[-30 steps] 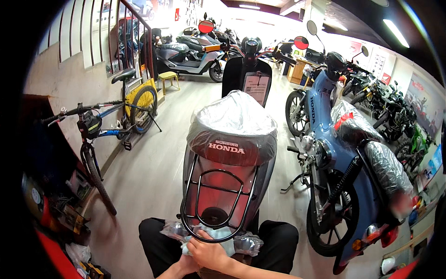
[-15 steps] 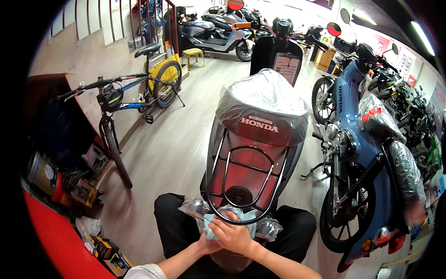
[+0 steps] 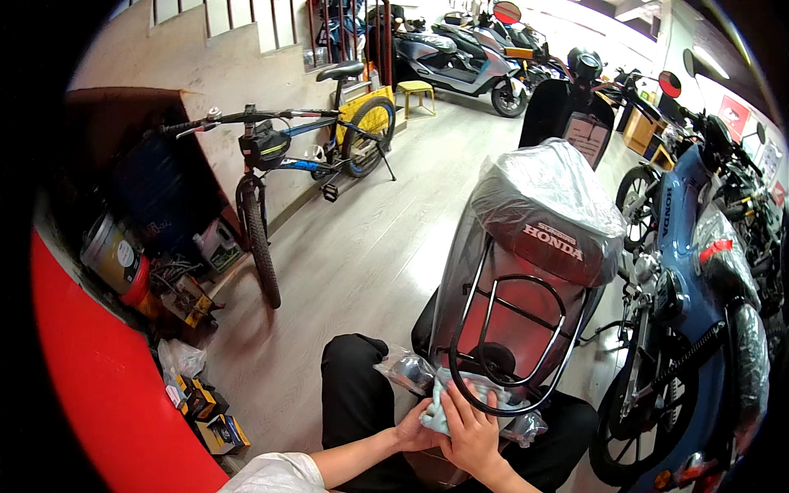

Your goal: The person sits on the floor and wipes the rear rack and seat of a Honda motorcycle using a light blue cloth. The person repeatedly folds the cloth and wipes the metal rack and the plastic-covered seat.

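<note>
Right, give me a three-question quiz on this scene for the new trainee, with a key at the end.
1. True or false: the right hand is on a pale cloth.
2. Multiple choice: what covers the seat of the scooter nearest the hands?
A) a towel
B) clear plastic
C) cardboard
3. Short answer: what colour is the stool beyond the bicycle?

Key: 1. True. 2. B. 3. Yellow.

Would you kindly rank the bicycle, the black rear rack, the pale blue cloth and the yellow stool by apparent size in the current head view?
1. Bicycle
2. Black rear rack
3. Pale blue cloth, partly covered
4. Yellow stool
</note>
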Available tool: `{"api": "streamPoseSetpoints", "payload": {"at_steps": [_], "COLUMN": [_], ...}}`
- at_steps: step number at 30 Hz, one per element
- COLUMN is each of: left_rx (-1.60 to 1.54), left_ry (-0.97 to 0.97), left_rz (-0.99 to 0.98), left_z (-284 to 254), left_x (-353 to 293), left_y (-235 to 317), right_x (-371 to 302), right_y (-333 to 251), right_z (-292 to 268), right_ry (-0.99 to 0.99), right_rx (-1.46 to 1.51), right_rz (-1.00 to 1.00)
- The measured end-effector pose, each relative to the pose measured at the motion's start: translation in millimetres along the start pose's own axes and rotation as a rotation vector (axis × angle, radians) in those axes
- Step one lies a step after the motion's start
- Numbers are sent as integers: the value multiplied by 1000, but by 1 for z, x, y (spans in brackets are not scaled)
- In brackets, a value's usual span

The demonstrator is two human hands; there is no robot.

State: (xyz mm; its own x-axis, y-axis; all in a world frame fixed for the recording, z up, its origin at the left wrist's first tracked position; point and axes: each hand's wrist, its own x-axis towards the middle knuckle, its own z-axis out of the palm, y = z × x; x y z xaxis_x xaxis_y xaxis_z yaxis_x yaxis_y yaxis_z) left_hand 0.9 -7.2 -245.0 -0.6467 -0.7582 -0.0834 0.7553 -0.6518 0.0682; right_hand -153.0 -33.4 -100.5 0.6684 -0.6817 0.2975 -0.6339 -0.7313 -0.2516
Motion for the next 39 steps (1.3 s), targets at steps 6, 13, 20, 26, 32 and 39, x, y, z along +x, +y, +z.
{"api": "streamPoseSetpoints", "payload": {"at_steps": [6, 13, 20, 26, 32, 39], "left_rx": [516, 61, 35, 196, 264, 259], "left_ry": [-8, -218, -239, 240, 209, 132], "left_rz": [55, -75, 63, -3, -64, -83], "left_z": [14, -7, -37, 25, 25, 37], "left_x": [4, 11, 1, 2, 1, 3], "left_y": [-5, 5, -8, -4, 1, 4], "right_x": [61, 84, 28, 6, -8, -34], "right_y": [4, 8, -6, 21, -14, 5], "right_z": [1, 1, -6, -20, -12, -6], "right_ry": [-81, 25, -94, -134, 127, 98], "right_rx": [23, -6, -76, 45, 224, 235], "right_rz": [-63, -77, -128, -38, 29, 245]}}
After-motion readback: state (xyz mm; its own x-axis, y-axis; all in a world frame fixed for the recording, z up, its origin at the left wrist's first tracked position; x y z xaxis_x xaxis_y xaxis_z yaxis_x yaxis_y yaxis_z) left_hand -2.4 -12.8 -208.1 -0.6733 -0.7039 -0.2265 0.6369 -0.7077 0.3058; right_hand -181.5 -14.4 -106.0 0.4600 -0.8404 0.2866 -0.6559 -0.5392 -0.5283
